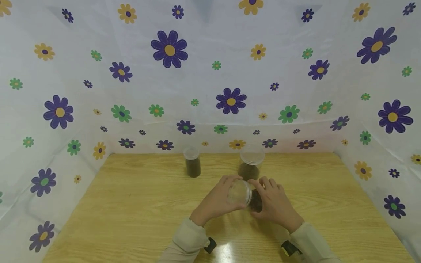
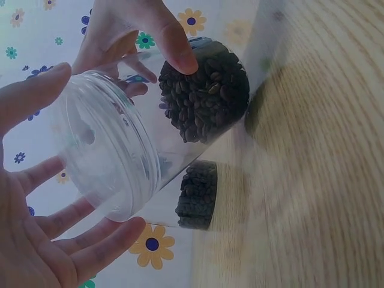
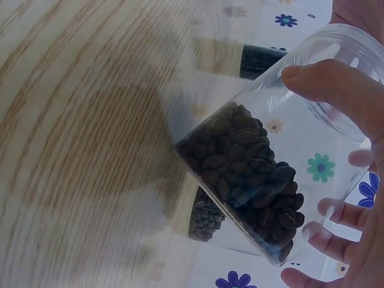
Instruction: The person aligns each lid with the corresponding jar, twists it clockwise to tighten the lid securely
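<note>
A clear plastic jar (image 3: pixel 243 180) with dark coffee beans in its bottom is tilted over the table, its lidded end pointing left. My right hand (image 1: pixel 276 202) grips the jar's body, thumb on one side and fingers on the other. Around the clear screw lid (image 2: pixel 108 144) curl the thumb and fingers of my left hand (image 1: pixel 217 199). The lid appears to sit on the jar's mouth; whether it is loose, I cannot tell. In the right wrist view the beans lean against the jar's base.
Just behind my hands stands a wide lidded jar (image 1: pixel 249 170) with dark beans. Farther left is a narrower lidded jar (image 1: pixel 193 167) with dark contents. The wooden table (image 1: pixel 141 204) meets flower-print cloth (image 1: pixel 197 80) at the back and sides.
</note>
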`<state>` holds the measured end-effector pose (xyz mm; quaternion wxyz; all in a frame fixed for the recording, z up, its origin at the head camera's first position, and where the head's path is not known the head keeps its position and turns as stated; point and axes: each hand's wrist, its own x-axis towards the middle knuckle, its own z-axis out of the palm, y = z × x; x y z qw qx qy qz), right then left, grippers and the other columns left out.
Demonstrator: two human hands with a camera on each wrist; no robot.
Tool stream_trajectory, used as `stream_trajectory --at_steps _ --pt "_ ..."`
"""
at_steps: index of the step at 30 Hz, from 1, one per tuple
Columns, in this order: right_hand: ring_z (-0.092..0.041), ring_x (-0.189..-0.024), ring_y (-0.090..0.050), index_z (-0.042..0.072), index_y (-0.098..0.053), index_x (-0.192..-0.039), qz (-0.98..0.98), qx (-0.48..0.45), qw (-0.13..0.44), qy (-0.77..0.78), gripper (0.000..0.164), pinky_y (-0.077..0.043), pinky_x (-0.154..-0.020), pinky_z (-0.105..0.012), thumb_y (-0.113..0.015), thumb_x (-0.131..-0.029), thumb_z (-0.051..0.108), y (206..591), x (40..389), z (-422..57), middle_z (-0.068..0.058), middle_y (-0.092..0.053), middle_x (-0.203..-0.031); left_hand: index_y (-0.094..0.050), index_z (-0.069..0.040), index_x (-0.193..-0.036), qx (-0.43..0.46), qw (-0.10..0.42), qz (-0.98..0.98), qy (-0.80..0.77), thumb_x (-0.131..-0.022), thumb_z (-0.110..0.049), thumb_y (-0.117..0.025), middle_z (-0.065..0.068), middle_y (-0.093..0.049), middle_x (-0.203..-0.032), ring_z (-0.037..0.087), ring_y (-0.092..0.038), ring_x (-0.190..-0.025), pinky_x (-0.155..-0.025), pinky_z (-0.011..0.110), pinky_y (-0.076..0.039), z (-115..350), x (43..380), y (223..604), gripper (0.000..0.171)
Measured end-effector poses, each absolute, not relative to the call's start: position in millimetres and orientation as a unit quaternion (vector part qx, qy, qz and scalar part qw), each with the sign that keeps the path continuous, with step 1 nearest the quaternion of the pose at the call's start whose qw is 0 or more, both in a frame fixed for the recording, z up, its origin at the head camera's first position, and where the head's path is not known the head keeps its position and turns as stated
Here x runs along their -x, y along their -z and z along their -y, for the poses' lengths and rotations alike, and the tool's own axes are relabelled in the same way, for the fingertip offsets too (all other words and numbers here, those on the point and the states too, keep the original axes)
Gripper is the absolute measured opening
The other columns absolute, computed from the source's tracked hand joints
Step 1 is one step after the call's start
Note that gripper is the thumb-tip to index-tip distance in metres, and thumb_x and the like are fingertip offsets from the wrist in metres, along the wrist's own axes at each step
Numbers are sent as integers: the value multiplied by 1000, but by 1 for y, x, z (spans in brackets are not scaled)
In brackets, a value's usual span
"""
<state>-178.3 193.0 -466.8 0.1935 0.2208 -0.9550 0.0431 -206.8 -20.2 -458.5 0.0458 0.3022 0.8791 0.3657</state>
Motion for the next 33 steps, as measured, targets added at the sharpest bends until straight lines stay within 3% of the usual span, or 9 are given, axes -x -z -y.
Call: stream_trajectory --at_steps 13,19,22,25,29,33 --pt "-22 -85 -48 18 -47 -131 955 -220 191 -54 100 -43 -62 -36 -87 -46 52 468 180 -195 -5 -49 -102 -43 -24 -134 -370 18 -855 -363 -70 -24 -83 2 -43 -134 23 -49 -122 -97 45 -47 21 211 457 76" --pt "-22 -86 -48 17 -47 -131 955 -221 192 -50 100 -42 -62 -35 -87 -46 53 468 180 -195 -6 -50 -103 -36 -26 -141 -395 7 -844 -363 -65 -18 -85 3 -38 -142 25 -43 -129 -99 46 -46 21 213 459 91" --pt "-22 -85 -48 17 -47 -130 954 -222 195 -53 99 -42 -61 -35 -87 -46 53 468 181 -195 -5 -50 -102 -24 -27 -147 -382 9 -844 -376 -69 -22 -83 5 -32 -147 28 -40 -132 -102 47 -43 21 213 460 98" --pt "-22 -84 -48 17 -47 -130 953 -224 197 -55 100 -41 -61 -34 -87 -46 53 469 181 -196 -6 -50 -101 -20 -28 -148 -352 11 -857 -377 -75 -35 -78 5 -32 -147 28 -42 -131 -102 48 -42 19 210 461 93" --pt "-22 -84 -48 17 -46 -132 953 -224 196 -51 102 -41 -61 -35 -86 -46 55 471 181 -196 -6 -50 -102 -24 -24 -147 -317 8 -882 -348 -79 -48 -70 7 -37 -142 28 -48 -125 -97 47 -47 15 207 460 86" --pt "-23 -85 -49 17 -46 -132 955 -222 191 -51 102 -42 -62 -35 -86 -47 55 470 181 -196 -7 -51 -103 -31 -20 -144 -305 6 -892 -334 -78 -48 -71 7 -41 -139 28 -51 -121 -94 46 -48 12 206 459 82"
